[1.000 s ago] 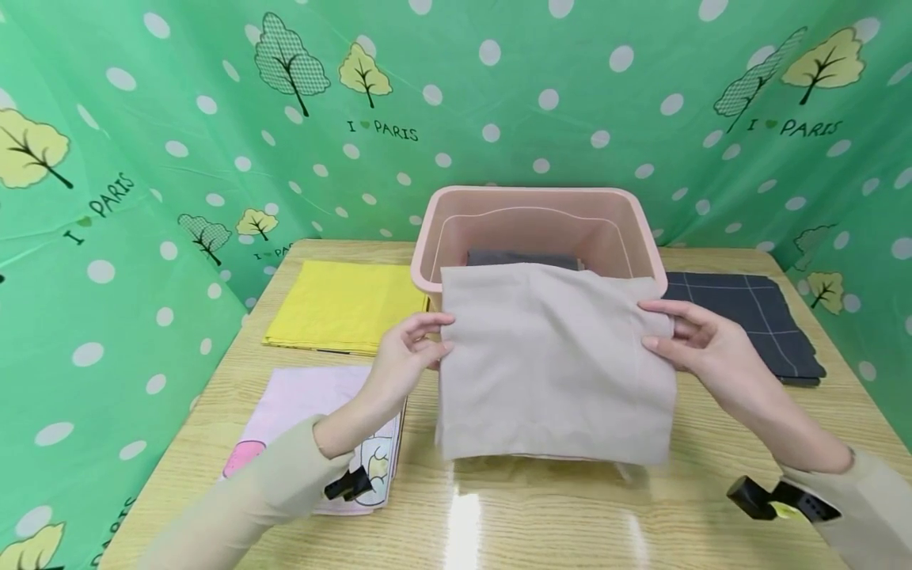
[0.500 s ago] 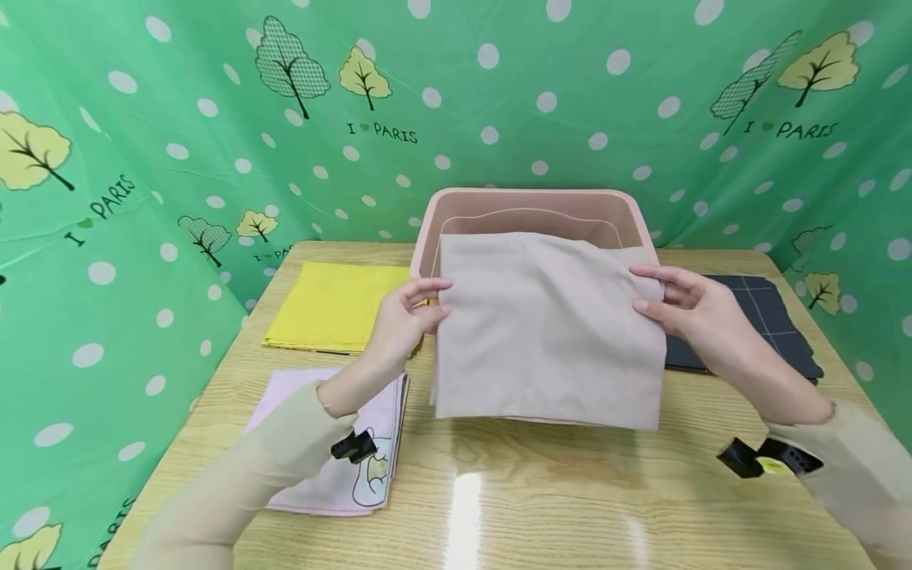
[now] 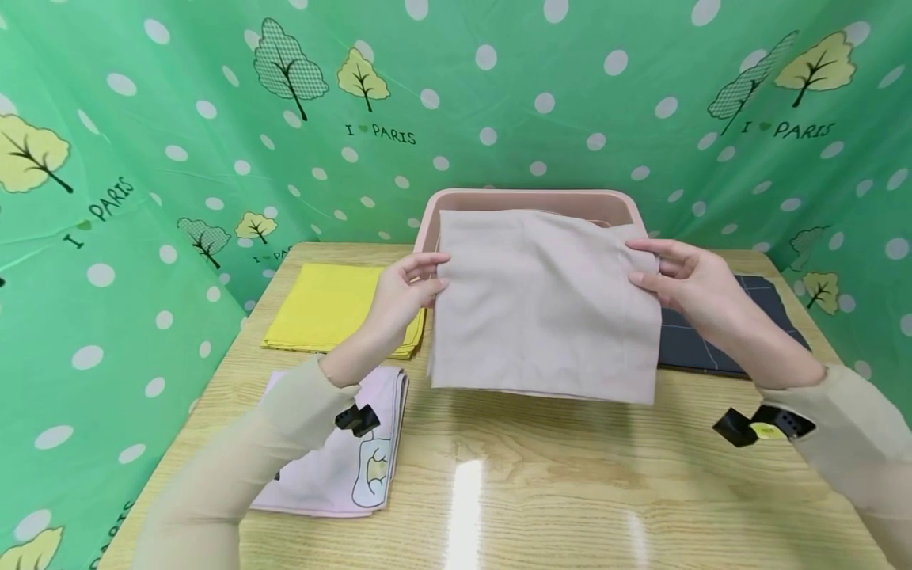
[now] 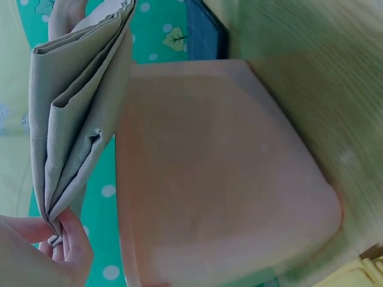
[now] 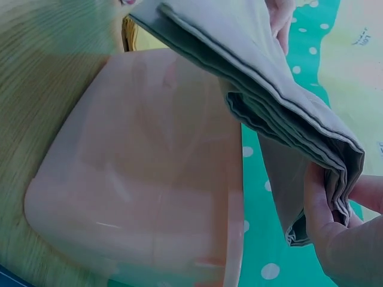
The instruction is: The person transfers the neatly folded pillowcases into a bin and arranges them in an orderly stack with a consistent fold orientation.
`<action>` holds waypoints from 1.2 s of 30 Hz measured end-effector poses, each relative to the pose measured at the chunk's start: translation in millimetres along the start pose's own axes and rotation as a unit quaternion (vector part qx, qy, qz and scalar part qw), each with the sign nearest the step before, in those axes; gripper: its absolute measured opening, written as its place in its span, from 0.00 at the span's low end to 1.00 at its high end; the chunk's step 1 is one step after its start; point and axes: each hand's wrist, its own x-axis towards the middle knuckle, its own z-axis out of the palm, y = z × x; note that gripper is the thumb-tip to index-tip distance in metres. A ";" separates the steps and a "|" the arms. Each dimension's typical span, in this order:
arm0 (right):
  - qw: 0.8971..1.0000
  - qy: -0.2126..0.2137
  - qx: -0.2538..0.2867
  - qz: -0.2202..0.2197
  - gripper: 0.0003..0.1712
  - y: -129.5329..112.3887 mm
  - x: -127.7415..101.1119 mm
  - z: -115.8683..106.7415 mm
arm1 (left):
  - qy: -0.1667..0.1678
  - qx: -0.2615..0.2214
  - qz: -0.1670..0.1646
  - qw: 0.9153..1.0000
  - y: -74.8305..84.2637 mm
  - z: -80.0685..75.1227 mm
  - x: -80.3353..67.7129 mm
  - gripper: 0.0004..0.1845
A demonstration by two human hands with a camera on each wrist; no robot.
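Note:
A folded light grey-beige cloth [image 3: 545, 309] hangs in the air in front of and above a pink plastic bin [image 3: 530, 198]. My left hand [image 3: 404, 297] pinches its left edge between thumb and fingers. At the opposite edge my right hand [image 3: 694, 285] pinches it the same way. Both wrist views show the cloth's several stacked layers, with the bin's outer wall [image 4: 221, 173] below. Seen from the right wrist, the thumb and fingers [image 5: 320, 209] grip the folded edge. In the head view the cloth hides most of the bin's opening and its front.
A folded yellow cloth [image 3: 331, 305] lies on the wooden table [image 3: 556, 483] at the left. Nearer is a folded lilac cloth [image 3: 328, 471] with a cartoon print. To the right lies a folded dark checked cloth [image 3: 701, 348]. A green dotted curtain [image 3: 499, 95] stands behind.
Both hands have raised the grey-beige cloth and carried it away from me, up over the bin. It now covers more of the bin's opening from the head view.

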 end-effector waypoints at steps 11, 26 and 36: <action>0.998 -0.017 0.060 0.022 0.37 -9.8 20.5 -9.1 | 0.001 0.008 -0.010 1.000 13.5 2.4 20.6 0.17; 0.990 -0.035 0.116 0.067 0.38 -24.3 44.3 -21.0 | 0.009 0.043 -0.031 0.999 30.3 7.4 45.0 0.16; 0.988 -0.042 0.133 0.073 0.39 -33.6 58.2 -25.8 | 0.010 0.021 -0.065 0.998 38.3 9.6 61.7 0.17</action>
